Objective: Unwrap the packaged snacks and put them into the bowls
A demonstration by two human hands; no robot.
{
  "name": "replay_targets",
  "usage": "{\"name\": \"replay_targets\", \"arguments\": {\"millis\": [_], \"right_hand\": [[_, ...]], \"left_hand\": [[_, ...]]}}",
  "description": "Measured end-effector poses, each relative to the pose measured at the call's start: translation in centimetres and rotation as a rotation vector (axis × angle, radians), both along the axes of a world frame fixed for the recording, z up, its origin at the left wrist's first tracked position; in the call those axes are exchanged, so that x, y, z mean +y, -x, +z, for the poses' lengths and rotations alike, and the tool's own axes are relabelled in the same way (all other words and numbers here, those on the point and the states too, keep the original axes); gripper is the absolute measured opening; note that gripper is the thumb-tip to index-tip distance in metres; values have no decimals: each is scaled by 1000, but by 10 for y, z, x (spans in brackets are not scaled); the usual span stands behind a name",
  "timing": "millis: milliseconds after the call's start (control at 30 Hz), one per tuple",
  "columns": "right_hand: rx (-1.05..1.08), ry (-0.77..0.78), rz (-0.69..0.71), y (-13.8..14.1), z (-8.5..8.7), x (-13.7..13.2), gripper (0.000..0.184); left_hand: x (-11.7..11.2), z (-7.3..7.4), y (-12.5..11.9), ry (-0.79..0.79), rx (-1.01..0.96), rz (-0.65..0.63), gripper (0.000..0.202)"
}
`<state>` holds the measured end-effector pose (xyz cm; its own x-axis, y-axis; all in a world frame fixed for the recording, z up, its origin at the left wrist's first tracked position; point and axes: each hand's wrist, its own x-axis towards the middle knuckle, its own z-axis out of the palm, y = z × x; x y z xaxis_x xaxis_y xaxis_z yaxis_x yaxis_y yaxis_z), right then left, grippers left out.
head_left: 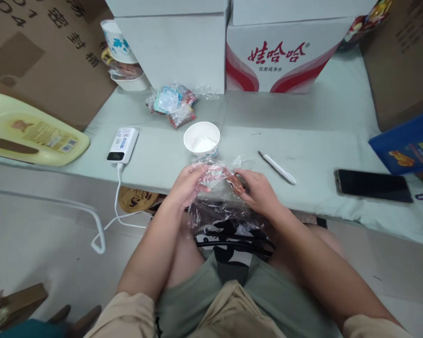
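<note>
At the near edge of the table, my left hand is closed on a sheet of clear plastic film. My right hand grips a small brown packet, which touches the film. More of the crinkled film hangs below the table edge, over my lap. Just beyond my hands stands an upright white paper bowl with a blue pattern; something whitish or clear lies inside, too unclear to name. Behind the bowl is a pile of small plastic-wrapped packets.
A white power bank with a cable lies left, beside a yellow jug. To the right are a white utility knife, a black phone and a blue package. Stacked paper bowls and a white carton stand behind.
</note>
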<state>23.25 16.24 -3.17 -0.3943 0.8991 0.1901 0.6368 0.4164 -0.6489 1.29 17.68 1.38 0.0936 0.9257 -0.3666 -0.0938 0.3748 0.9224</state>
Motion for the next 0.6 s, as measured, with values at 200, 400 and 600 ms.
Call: {"name": "replay_targets", "arguments": {"millis": [200, 400, 600], "right_hand": [[299, 236, -54, -10, 11, -2, 36], [526, 308, -282, -15, 14, -1, 39], [802, 405, -519, -21, 6, 21, 40]], "left_hand": [[12, -11, -1, -10, 14, 209, 37], [20, -9, 4, -12, -29, 221, 35], [23, -3, 31, -10, -238, 131, 43]]}}
